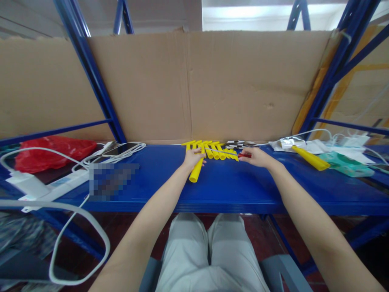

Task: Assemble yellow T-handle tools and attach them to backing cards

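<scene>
My left hand (193,159) is closed around a yellow T-shaped plastic handle (196,172), its hollow round end towards me. In my right hand (255,157) is a screwdriver (244,155) with a red grip. The thin metal shaft points left, and its tip is at the upper part of the held handle; whether it touches, I cannot tell. Just behind and between the hands, several more yellow T-shaped handles (216,154) lie in a row on the blue shelf (231,184).
A cardboard sheet (243,85) closes off the back between blue posts. At left are a red plastic bag (54,152), a phone (120,149), white cables and a power strip (65,184). Another yellow tube (311,159) lies at right beside a green plastic packet (348,164).
</scene>
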The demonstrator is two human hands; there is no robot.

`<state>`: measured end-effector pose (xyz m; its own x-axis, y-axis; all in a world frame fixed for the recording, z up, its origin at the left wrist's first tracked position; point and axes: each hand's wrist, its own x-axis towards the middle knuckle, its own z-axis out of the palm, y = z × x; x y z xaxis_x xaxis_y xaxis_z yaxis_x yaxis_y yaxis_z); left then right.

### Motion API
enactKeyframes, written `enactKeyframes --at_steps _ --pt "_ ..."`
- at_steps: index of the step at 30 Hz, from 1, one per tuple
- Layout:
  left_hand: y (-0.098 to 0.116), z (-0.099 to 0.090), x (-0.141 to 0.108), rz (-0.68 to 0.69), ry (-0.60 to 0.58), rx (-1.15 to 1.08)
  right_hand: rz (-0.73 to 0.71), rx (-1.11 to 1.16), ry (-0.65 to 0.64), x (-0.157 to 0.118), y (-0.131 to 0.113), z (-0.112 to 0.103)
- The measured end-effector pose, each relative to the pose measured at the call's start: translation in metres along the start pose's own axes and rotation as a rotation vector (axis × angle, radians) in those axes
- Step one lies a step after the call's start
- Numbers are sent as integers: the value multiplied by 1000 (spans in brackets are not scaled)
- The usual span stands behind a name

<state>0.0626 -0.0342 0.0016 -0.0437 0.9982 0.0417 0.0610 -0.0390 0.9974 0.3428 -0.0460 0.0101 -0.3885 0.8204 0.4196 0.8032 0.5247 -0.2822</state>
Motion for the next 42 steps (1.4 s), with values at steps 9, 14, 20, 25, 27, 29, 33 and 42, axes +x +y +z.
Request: enactKeyframes --at_steps 9,14,20,25,27,29,33,42 --pt "3 2 -4 4 27 -2 25 80 28 2 1 4" --pt "4 2 -4 -2 34 -2 16 43 51 2 2 2" --pt "4 1 -4 -15 39 -5 11 17 -24 1 -4 -1" --pt "5 1 -6 -4 27 24 54 49 7 1 -1 2" --pt "5 2 -6 -1 29 28 78 40 32 2 -1 3" --pt "5 2 -6 -1 32 21 71 30 44 2 -1 3" --pt "5 2 -5 -11 42 4 15 28 3 2 -2 2" --pt "4 2 -5 -3 41 5 -3 46 -31 1 -2 3"
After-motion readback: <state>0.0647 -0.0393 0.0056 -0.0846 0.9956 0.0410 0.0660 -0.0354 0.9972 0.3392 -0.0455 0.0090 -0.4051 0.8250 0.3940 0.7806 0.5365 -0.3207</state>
